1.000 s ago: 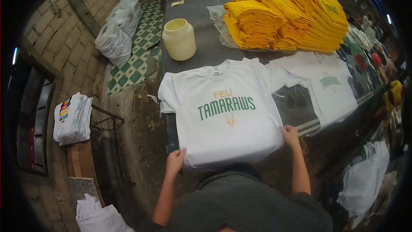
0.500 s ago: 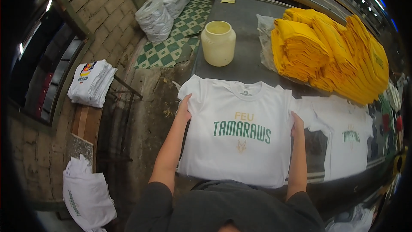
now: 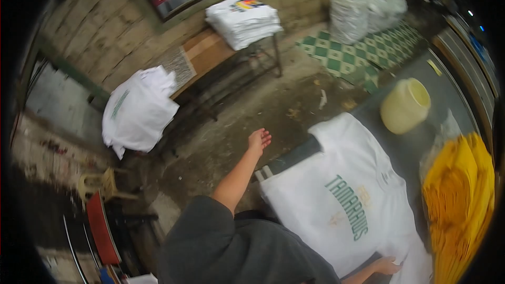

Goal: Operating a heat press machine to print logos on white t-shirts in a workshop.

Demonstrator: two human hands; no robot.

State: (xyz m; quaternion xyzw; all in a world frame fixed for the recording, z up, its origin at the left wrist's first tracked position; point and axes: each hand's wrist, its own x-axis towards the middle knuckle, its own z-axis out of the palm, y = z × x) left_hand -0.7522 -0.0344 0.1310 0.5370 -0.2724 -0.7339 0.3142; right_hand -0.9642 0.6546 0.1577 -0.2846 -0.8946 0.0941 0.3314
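Note:
My left hand (image 3: 259,139) is in the air over the floor, left of the table (image 3: 444,92), fingers apart and holding nothing. My right hand (image 3: 388,265), low at the right, is closed on white fabric. A white T-shirt (image 3: 300,189) with green lettering and pale yellow print lies spread along the table's near edge. Beyond it stand a cream plastic jar (image 3: 404,105) and a tall pile of folded yellow shirts (image 3: 455,189) on clear plastic.
A narrow bench (image 3: 208,47) along the block wall bears a white shirt stack (image 3: 242,23) and a loose white pile (image 3: 137,110). White sacks (image 3: 350,16) rest on green checked tiles. A cream plastic chair (image 3: 94,184) and a red panel (image 3: 102,226) are at lower left.
The view has swung left toward the wall and bench. My left hand has released the shirt and moved out leftward over the floor; my right hand remains at white fabric, now low in view.

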